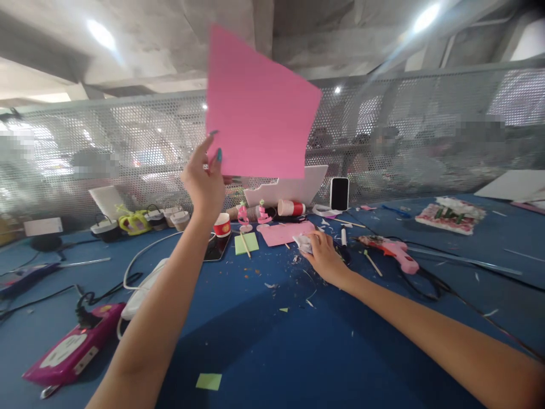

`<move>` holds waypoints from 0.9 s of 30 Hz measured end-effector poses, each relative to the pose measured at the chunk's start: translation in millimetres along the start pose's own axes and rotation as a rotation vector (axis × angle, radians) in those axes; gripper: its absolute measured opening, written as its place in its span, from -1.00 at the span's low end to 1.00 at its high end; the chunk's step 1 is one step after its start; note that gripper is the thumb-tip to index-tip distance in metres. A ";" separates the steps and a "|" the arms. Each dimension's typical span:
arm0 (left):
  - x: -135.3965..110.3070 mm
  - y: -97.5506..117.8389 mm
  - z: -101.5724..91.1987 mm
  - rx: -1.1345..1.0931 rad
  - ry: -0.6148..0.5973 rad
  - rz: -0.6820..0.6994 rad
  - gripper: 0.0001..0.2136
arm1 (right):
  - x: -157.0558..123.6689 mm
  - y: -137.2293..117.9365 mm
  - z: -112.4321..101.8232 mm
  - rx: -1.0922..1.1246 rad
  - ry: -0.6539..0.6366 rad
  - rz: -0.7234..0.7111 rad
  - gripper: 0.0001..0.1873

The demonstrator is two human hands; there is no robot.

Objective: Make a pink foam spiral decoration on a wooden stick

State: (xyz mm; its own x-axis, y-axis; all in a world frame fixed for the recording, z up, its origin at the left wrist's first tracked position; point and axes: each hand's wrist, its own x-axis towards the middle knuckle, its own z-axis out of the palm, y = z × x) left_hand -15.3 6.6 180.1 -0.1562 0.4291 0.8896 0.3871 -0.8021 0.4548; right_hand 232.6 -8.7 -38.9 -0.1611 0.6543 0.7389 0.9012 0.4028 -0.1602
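**The pink sheet (261, 113) is in the air, and a white wad (303, 243) is in the fingers**

From my remote place, I see the pink sheet raised well above the worktop (264, 329), standing nearly upright. The left hand (205, 179) pinches it near its lower left corner. The right hand (323, 253) is closed on the white wad, low at the worktop; whether the wad is paper or cloth, I cannot tell.

I judge that the step in hand is gathering the waste while the sheet is out of the way. The next move, in my opinion, calls for the right hand to put the wad aside, and for the left hand to lower the sheet gently, without bending its corner.

Just beyond the wad, another pink paper (279, 233) lies flat. To its left is a green square (252, 245) with a thin stick (244, 244) across it. Small scraps (271, 286) are scattered nearer to me. On the right lies a glue gun (392, 250), so I would be careful with that side.
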 end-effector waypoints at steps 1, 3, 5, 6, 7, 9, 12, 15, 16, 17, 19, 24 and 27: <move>2.9 1.1 -2.3 -0.054 0.027 -0.037 -0.62 | -0.1 -0.4 -0.4 0.004 -0.004 0.006 -0.61; 7.2 2.7 -3.8 -0.161 0.014 -0.101 -0.57 | -0.3 -2.0 -1.4 0.017 0.000 0.021 -0.62; 8.9 2.8 -2.6 -0.263 -0.121 -0.171 -0.50 | 0.0 -4.2 -2.9 0.044 0.024 0.039 -0.63; 8.8 1.7 -1.8 -0.302 -0.222 -0.209 -0.48 | 0.5 -5.5 -4.0 0.068 0.042 0.046 -0.64; 8.1 -0.5 -1.3 -0.331 -0.334 -0.247 -0.47 | 1.4 -6.7 -5.4 0.105 0.065 0.054 -0.65; 5.6 -9.2 -1.5 -0.372 -0.567 -0.315 -0.48 | 4.6 -8.4 -9.3 0.231 0.117 0.080 -0.67; 0.5 -33.9 -5.2 -0.416 -0.854 -0.406 -0.44 | 13.4 -7.0 -18.4 0.653 0.157 0.196 -0.59; -4.7 -65.6 -10.4 -0.437 -0.943 -0.518 -0.40 | 24.8 -0.9 -30.4 1.081 0.137 0.346 -0.33; -6.3 -75.5 -12.1 -0.454 -0.916 -0.539 -0.40 | 28.3 1.2 -34.5 1.141 0.114 0.373 -0.24; -7.9 -84.4 -13.7 -0.467 -0.898 -0.566 -0.40 | 31.4 2.9 -38.2 1.239 0.075 0.422 -0.17; -11.0 -98.8 -16.3 -0.497 -0.869 -0.616 -0.40 | 35.7 3.9 -43.6 1.370 0.013 0.503 -0.13; -16.4 -118.9 -20.5 -0.576 -0.862 -0.682 -0.43 | 34.6 -2.4 -43.0 1.446 -0.005 0.625 -0.44; -17.1 -123.2 -23.0 -0.570 -0.788 -0.728 -0.61 | 32.1 -2.1 -40.7 1.456 -0.030 0.650 -0.44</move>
State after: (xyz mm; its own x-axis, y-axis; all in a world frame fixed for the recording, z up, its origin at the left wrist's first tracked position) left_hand -81.2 88.5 109.8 0.5014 0.8312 0.2401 -0.0475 -0.2506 0.9669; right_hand 241.9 -14.6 11.7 0.0573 0.9557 0.2886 -0.3171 0.2915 -0.9025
